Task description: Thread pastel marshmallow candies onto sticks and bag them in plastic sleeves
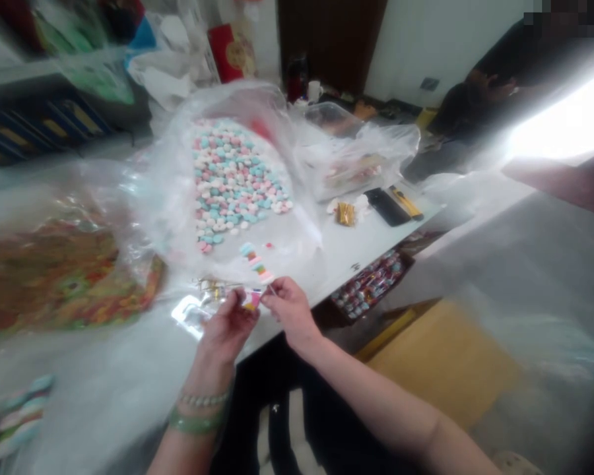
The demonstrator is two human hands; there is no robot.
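"Candy stick (255, 262), where's that?"

"Just above the hands, by the near edge of the table (346, 247); pastel sweets are threaded along it."

"And the hands?"

"Right hand (290, 307) pinches the stick's thin end; left hand (228, 333) grips a small bright packet (251, 299) just beside it."

"Containers?"

"A clear plastic bag (218, 95) on the table, heaped with pink, blue and white round sweets; a clear tub (331, 117) beyond it, to the right; a box (406, 260) of red-wrapped sweets below the table's right side."
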